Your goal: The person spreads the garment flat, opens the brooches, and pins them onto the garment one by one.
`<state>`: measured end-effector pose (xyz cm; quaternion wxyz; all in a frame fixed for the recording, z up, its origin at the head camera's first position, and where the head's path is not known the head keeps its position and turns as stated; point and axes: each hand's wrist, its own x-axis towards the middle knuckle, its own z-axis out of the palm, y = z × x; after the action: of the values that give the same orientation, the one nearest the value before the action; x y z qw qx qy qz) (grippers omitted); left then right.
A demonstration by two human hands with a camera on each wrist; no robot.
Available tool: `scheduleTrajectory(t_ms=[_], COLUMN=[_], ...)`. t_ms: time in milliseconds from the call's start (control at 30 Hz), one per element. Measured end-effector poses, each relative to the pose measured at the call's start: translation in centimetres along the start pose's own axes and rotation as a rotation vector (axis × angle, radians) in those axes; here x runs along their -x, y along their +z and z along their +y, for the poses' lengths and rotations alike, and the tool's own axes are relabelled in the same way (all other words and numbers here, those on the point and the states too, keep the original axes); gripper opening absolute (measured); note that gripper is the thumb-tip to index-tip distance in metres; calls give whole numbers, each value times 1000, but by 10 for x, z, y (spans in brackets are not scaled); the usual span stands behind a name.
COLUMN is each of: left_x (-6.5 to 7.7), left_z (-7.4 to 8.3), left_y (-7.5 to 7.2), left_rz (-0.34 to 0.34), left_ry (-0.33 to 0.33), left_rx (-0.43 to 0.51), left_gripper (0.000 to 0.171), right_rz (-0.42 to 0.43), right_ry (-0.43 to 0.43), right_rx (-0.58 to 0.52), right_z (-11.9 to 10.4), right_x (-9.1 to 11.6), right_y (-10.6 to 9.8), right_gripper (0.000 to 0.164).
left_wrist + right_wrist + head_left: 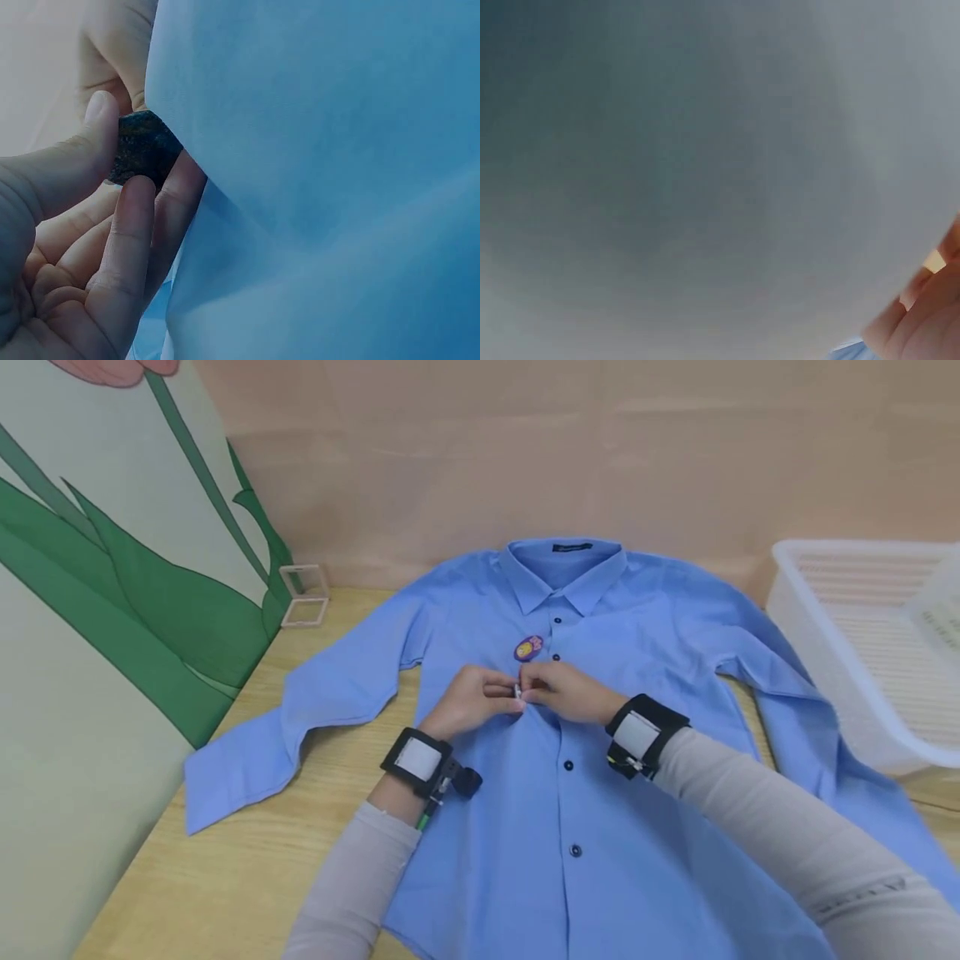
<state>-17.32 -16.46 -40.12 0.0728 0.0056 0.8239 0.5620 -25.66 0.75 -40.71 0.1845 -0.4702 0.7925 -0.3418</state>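
Observation:
A light-blue button-up shirt (495,827) lies face up, collar at the far end. On its front, left of the button strip, is an oval purple-and-yellow badge (528,648). Just below it, both hands meet fingertip to fingertip. My left hand (478,697) pinches a small flat piece (144,148), dark in the left wrist view, between thumb and fingers against the raised cloth. The fingers of my right hand (558,689) pinch at the same spot, seemingly on the shirt's cloth; their tips are partly hidden. Pale fabric fills most of the right wrist view.
A white plastic basket (832,668) stands at the right, beside the shirt's sleeve. A small hinged clear case (304,610) stands open at the back left. The wooden table (300,868) meets a tulip-patterned panel (150,585) on the left.

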Motion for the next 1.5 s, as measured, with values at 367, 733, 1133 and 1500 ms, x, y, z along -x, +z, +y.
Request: scheduleTrajectory(t_ms=[367, 733, 1133, 1500], left_x=[1, 0, 1, 0], left_z=[2, 2, 1, -1], left_y=[1, 5, 4, 7], left_rz=[5, 12, 11, 28], left_ry=[-8, -21, 3, -9], left_rx=[-28, -89, -171, -145], left_gripper=[34, 36, 36, 35], right_rz=[-13, -15, -28, 7], right_ry=[5, -27, -54, -62], right_rx=[-6, 17, -20, 93], right_z=[-1, -3, 2, -7], right_x=[1, 1, 2, 3], right_y=[2, 3, 5, 6], right_gripper=[15, 15, 14, 16])
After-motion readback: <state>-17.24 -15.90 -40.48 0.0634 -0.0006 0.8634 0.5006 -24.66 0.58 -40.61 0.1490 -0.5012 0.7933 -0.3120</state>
